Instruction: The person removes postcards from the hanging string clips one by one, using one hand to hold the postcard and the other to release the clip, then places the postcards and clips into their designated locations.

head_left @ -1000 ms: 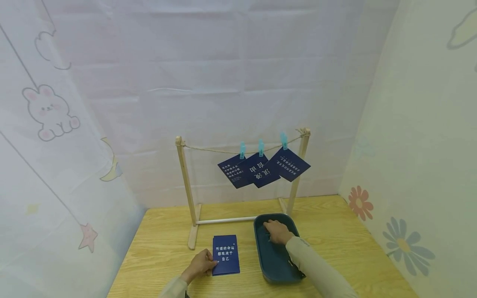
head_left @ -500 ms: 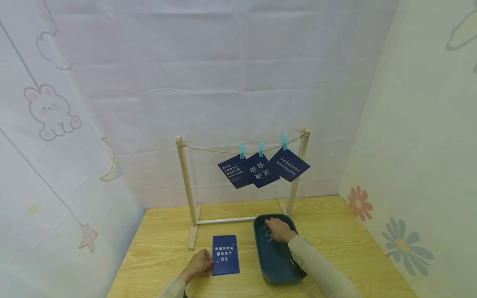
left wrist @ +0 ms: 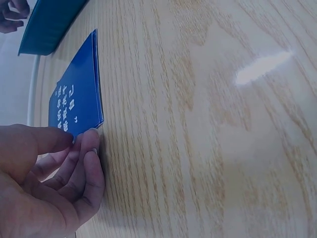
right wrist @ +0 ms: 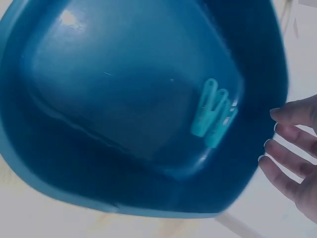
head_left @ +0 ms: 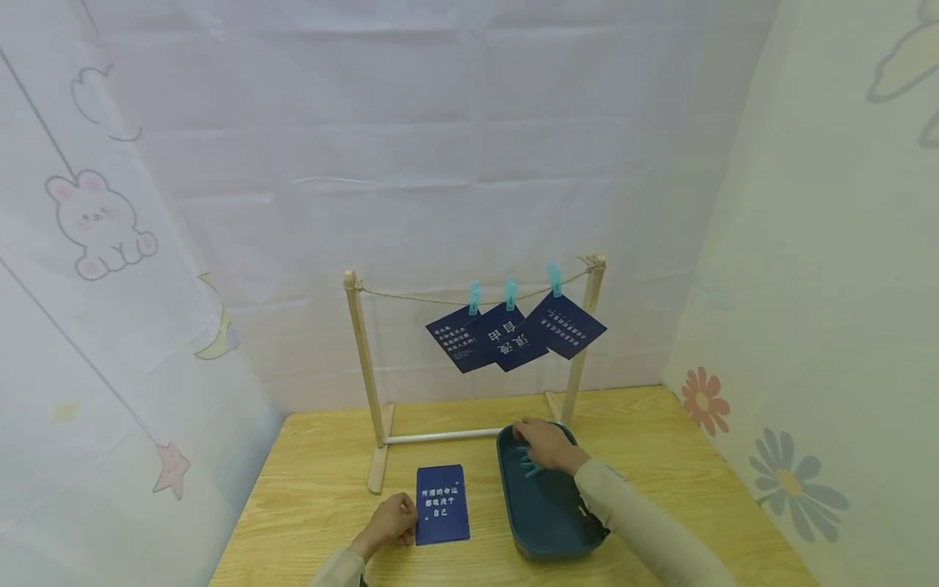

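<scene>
In the head view a stack of dark blue cards (head_left: 443,509) with white lettering lies on the table. My left hand (head_left: 394,519) is at its left edge. The left wrist view shows that hand's thumb (left wrist: 57,139) and fingertips meeting at the edge of the cards (left wrist: 81,94). My right hand (head_left: 546,447) hovers over the far end of a dark teal bin (head_left: 522,522). Its fingers (right wrist: 285,161) are loosely bent and hold nothing, overlapping the bin's rim in the right wrist view. Light teal clothespins (right wrist: 213,114) lie together on the bin's floor.
Behind the bin and cards stands a wooden rack (head_left: 364,367) with a string (head_left: 411,297) tied between its posts. Three blue cards (head_left: 563,324) hang there from light blue clothespins (head_left: 511,293). A white rod (head_left: 443,435) joins the rack's feet.
My right hand has lifted slightly toward the bin's far rim, uncovering the clothespins below. My left thumb has drawn back from the top card's face to its edge.
</scene>
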Demonstrator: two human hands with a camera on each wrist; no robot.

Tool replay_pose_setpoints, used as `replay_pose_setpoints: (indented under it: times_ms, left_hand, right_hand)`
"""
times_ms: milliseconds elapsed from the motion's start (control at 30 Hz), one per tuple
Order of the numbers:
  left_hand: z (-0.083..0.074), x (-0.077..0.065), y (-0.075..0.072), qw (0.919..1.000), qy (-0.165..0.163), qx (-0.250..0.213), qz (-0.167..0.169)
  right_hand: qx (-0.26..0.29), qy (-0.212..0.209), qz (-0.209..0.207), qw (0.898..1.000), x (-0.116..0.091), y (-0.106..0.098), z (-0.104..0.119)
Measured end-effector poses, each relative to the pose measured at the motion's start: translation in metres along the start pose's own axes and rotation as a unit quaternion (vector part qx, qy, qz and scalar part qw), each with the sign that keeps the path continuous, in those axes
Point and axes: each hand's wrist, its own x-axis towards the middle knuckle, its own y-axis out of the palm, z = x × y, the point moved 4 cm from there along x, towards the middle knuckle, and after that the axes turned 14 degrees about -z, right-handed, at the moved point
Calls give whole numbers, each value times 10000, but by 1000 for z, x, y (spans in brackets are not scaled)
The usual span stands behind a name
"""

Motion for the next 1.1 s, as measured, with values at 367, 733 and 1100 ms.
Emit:
replay_pose_setpoints:
  times_ms: [367, 733, 1100]
  left_hand:
    - [-3, 3, -2, 9996, 185, 211, 8]
    - [-28, 17, -9, 9978, 657, -36, -57]
    - [-56, 32, -7, 9881, 1325, 209, -749]
  right_hand:
    - [62, -510, -505, 9974, 12, -31, 17]
    - [160, -792, -1056, 9911, 14, -44, 31]
    - [312, -1203, -2247, 9665, 24, -62, 49]
